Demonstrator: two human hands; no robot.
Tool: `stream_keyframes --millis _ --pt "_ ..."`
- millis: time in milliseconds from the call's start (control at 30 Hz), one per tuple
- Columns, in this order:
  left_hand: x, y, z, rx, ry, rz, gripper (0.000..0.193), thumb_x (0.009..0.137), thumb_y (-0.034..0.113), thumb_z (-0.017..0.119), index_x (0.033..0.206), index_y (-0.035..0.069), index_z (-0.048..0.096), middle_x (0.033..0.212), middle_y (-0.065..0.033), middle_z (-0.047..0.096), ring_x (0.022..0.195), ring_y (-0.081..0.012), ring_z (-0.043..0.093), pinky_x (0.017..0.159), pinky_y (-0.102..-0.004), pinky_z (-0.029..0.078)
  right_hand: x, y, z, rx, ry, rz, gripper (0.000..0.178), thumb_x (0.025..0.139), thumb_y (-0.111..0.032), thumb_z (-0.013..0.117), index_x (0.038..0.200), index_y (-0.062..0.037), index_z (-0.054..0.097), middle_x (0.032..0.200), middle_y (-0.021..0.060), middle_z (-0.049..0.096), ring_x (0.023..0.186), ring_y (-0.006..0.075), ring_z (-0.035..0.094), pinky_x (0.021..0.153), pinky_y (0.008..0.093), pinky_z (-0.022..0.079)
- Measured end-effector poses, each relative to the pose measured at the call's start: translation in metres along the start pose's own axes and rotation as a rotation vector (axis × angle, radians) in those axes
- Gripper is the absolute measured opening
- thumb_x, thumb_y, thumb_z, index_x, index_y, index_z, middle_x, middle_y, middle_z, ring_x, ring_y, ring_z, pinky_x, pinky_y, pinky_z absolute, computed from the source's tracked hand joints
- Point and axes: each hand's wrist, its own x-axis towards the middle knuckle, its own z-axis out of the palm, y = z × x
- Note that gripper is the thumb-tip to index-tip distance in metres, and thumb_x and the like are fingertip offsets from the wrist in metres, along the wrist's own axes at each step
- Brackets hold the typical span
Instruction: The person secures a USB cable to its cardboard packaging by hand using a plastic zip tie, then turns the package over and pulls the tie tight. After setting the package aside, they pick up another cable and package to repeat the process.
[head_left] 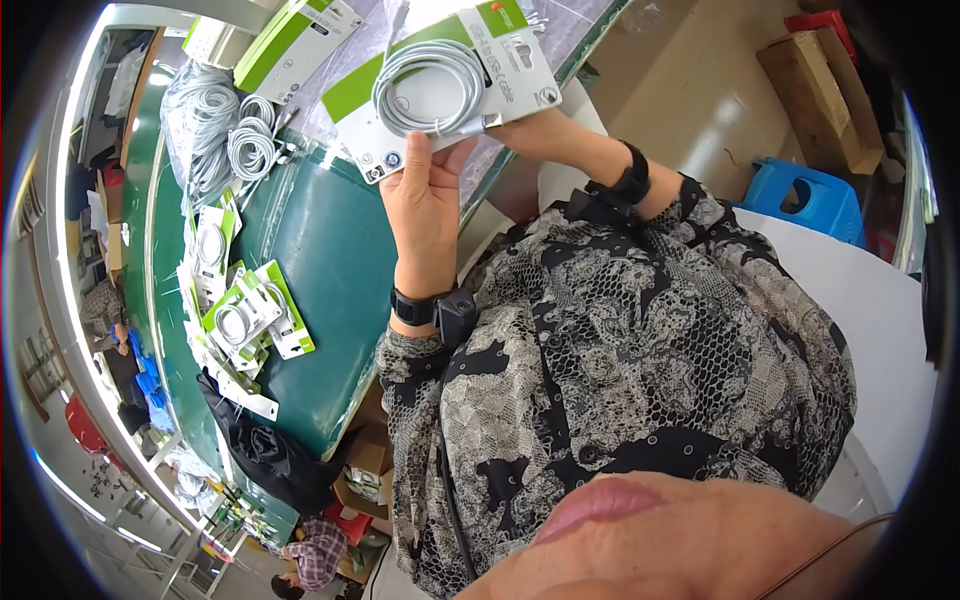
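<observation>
A white and green packaging card (520, 85) is held up over the near edge of the table, with a coiled light-grey cable (472, 90) lying against its front. My left hand (428, 190) grips the card's lower edge, thumb on the front face, fingers partly behind. At the card's lower right, my right hand (540, 133) holds the edge close to the cable's metal plug; most of its fingers are hidden behind the card. To the left lie a clear bag of coiled grey cables (200, 120) and some loose cable coils (252, 140).
Several carded cables (240, 318) are heaped on the green tabletop (325, 230). A green and white box (300, 45) stands at the back. Black cloth (265, 450) hangs by the table's end. A blue plastic stool (805, 200) and a cardboard box (820, 100) are at right.
</observation>
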Motion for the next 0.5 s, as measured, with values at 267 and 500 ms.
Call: stream_keyframes --millis 267,500 --pt "0.004 0.0 -0.027 0.299 0.064 0.195 0.018 0.096 0.013 0.051 0.109 0.0 0.055 0.101 -0.0075 0.063 0.082 -0.0148 0.063 0.065 -0.0275 0.053 -0.012 0.01 0.013 -0.317 -0.109 -0.094 0.032 0.084 -0.01 0.062 0.115 -0.0041 0.058 0.113 0.0117 0.059 0.103 0.0237 0.057 0.083 0.0351 0.048" --pt "0.008 0.01 0.026 0.141 0.284 0.321 0.015 0.096 0.014 0.053 0.105 0.004 0.058 0.092 -0.0033 0.064 0.076 -0.0091 0.061 0.06 -0.021 0.048 -0.007 -0.009 0.027 -0.348 -0.151 -0.162 0.015 0.079 -0.01 0.061 0.093 -0.0062 0.062 0.091 0.0097 0.062 0.084 0.0232 0.059 0.069 0.0359 0.045"
